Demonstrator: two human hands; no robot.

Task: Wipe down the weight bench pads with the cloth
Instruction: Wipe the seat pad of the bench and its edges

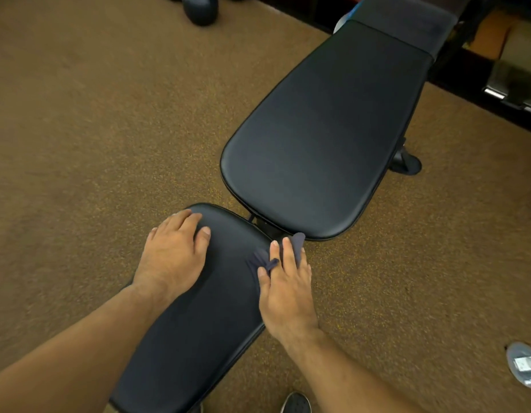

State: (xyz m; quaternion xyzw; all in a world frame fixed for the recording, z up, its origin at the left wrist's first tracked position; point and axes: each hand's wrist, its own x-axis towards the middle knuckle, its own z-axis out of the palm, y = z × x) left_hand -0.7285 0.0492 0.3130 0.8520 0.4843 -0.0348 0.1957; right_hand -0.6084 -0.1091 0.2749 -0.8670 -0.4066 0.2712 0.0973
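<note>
Worktop (318, 129) — black weight bench on speckled brown floor (94, 129). Seat pad (198, 323) carries dark cloth (298, 241) under right grip (288, 293) — left grip (175, 251) flat alongside.

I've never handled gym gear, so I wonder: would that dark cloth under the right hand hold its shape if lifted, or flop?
Probably flop: the cloth bunches into soft folds around the fingers of the right hand. It looks thin, so it is likely light. On the smooth seat pad it should slide easily when pushed.
</note>
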